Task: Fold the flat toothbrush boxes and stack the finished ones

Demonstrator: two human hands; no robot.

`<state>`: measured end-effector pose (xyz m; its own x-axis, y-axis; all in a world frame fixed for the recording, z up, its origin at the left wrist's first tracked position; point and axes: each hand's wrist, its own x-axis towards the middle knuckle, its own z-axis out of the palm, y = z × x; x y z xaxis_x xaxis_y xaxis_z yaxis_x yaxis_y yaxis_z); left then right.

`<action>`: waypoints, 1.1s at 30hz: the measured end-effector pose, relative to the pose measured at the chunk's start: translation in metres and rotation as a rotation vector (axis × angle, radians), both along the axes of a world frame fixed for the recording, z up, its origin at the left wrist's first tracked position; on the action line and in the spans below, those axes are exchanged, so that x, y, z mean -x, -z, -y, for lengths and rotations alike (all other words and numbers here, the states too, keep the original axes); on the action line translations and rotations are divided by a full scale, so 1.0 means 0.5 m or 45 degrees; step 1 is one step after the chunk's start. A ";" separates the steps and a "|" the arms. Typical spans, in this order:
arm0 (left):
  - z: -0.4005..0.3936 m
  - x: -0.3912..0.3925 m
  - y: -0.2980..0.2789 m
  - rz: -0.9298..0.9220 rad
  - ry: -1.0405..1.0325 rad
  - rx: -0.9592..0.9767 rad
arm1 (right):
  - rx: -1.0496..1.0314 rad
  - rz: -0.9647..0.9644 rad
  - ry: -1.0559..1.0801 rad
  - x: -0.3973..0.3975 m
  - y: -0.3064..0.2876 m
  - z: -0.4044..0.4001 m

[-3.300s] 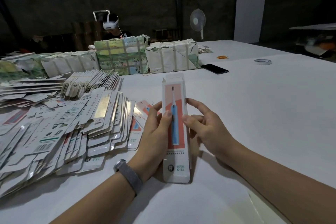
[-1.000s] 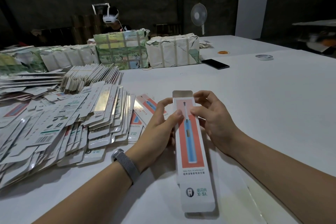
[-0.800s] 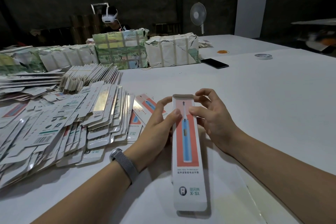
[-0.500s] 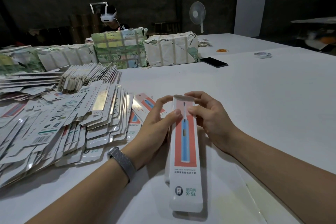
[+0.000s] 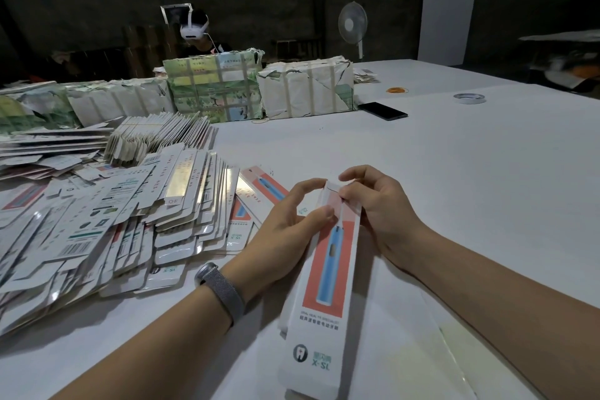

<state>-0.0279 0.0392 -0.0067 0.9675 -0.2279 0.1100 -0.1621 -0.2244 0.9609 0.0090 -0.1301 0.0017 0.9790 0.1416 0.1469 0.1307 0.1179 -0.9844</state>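
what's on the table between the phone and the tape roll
Nothing: the head view shows only bare white table between the phone and the tape roll.

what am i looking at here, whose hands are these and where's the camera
No machine here: a person wears a camera on the head, looking down at their own hands. The left hand and right hand both pinch the far end of a folded toothbrush box above a white table. To the left lies a heap of flat boxes waiting to be folded. Farther back sit wrapped bundles, a phone and a tape roll.
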 end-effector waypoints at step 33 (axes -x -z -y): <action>-0.001 0.015 -0.019 -0.024 -0.014 -0.048 | 0.032 0.011 -0.033 0.002 -0.004 0.000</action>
<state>-0.0354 0.0396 0.0029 0.9718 -0.2207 0.0833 -0.1413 -0.2622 0.9546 0.0079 -0.1301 0.0037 0.9736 0.1709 0.1511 0.1362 0.0963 -0.9860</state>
